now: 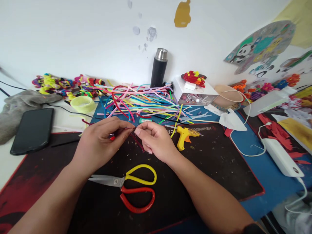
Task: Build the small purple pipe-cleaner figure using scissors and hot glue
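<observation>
Above the dark desk mat, my left hand (pixel 101 141) and my right hand (pixel 156 139) meet with thumbs and forefingers pinched together. A thin dark red pipe cleaner (pixel 138 142) runs between them and hangs down beside the right fingers; its ends are hidden. A small bright red bit (pixel 112 138) shows under my left palm, its kind unclear. Below the hands lie scissors (pixel 117 181) with one yellow and one red handle, blades toward the left. To the right of my right hand rests a yellow glue gun (pixel 184 135).
Behind the hands spreads a pile of colourful pipe cleaners (pixel 146 100), with a black thermos (pixel 158 70) by the wall. A phone (pixel 32 130) and a yellow-green tape roll (pixel 83 104) lie left. On the right are a white box (pixel 195 92), a bottle (pixel 269 102) and a white power strip (pixel 282 157).
</observation>
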`<state>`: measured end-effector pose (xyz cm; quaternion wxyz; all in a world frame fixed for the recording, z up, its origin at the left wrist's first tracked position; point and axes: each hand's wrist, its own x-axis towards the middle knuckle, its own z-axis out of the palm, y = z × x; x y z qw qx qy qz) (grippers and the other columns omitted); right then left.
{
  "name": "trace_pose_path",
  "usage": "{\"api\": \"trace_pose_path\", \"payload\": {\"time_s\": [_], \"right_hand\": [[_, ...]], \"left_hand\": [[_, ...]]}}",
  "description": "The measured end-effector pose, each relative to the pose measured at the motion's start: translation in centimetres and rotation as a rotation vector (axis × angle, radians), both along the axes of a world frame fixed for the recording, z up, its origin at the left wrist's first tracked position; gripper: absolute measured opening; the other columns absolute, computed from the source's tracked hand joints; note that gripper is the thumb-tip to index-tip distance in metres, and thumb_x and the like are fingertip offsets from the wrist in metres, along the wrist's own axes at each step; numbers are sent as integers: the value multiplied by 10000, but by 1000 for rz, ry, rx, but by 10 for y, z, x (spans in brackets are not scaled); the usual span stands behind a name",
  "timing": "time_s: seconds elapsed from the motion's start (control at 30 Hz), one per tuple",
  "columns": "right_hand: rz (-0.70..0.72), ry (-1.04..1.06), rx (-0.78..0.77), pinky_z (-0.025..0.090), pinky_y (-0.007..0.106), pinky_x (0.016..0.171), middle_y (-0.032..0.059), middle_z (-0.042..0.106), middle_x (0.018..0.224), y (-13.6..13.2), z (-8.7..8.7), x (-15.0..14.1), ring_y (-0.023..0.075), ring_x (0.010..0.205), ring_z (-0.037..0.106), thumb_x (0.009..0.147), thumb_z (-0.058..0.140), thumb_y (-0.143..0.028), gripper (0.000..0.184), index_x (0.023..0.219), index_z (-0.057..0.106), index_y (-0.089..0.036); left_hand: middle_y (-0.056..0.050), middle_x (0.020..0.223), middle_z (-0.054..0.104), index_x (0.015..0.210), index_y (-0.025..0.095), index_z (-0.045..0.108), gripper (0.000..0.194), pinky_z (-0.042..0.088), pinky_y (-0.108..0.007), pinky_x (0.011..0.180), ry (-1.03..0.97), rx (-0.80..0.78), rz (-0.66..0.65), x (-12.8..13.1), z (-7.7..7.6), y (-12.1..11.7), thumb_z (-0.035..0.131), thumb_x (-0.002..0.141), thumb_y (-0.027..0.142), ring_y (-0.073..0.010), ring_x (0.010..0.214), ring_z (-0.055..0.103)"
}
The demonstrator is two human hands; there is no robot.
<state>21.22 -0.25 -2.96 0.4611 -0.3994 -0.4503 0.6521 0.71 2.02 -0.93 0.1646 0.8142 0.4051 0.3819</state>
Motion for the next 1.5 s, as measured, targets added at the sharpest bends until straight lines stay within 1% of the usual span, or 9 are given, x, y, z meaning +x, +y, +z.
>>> {"api": "trace_pose_path", "payload": {"time_s": [0.27,0.37,0.5,0.7,0.83,0.93,1.03,1.27,1.5], "right_hand": [[21,2,-9,307,234,392,-134,487,557,-1,3,0,66,389,400,876,928,-558,433,945,665,-221],[17,28,-2,309,236,390,-131,484,564,1,2,0,66,394,377,865,931,-574,444,950,677,-221],[-18,55,12,316,235,402,-123,474,579,2,1,2,66,419,351,916,873,-568,395,967,710,-212],[-27,53,14,317,233,407,-125,468,582,2,-2,3,70,424,360,930,859,-563,382,991,715,-214],[-14,-42,52,299,249,412,-116,505,590,0,-2,2,82,413,410,930,866,-593,409,996,686,-231],[-65,-187,134,317,259,471,-106,505,593,-2,-1,1,103,473,451,965,843,-574,373,1029,696,-237],[-121,-290,220,351,273,546,-100,504,599,-4,-1,1,120,536,455,974,842,-550,351,1048,700,-238],[-132,-369,301,368,295,578,-89,554,616,-6,-3,-1,138,548,506,1010,762,-400,181,1060,683,-245],[-183,-437,352,399,300,613,-82,537,622,-6,-3,-1,143,561,498,1018,730,-404,159,997,680,-255]], "left_hand": [[3,917,861,972,301,799,169,618,-332,750,37,3,10,2,4,-1,651,1051,319,-216,783,797],[6,894,849,986,299,801,164,604,-329,732,52,28,44,2,4,-2,651,1051,319,-210,755,781],[25,833,818,987,300,801,159,614,-332,786,70,84,98,1,4,-4,656,1052,315,-197,709,750],[27,811,800,995,299,792,168,602,-330,783,86,110,88,1,5,-4,640,1066,301,-193,696,734],[12,829,812,999,304,790,170,588,-340,752,89,104,80,2,6,-4,636,1071,312,-206,720,747],[7,834,819,988,310,786,177,593,-347,740,85,90,72,3,6,-5,633,1074,332,-208,718,749],[5,830,822,975,312,786,184,600,-357,750,92,77,79,4,6,-5,632,1069,349,-211,716,751],[6,799,805,953,307,788,207,587,-352,725,96,61,75,3,6,-4,623,1065,365,-214,701,750],[-1,816,810,959,297,786,194,590,-352,737,89,66,51,4,4,-5,632,1063,354,-218,713,761]]}}
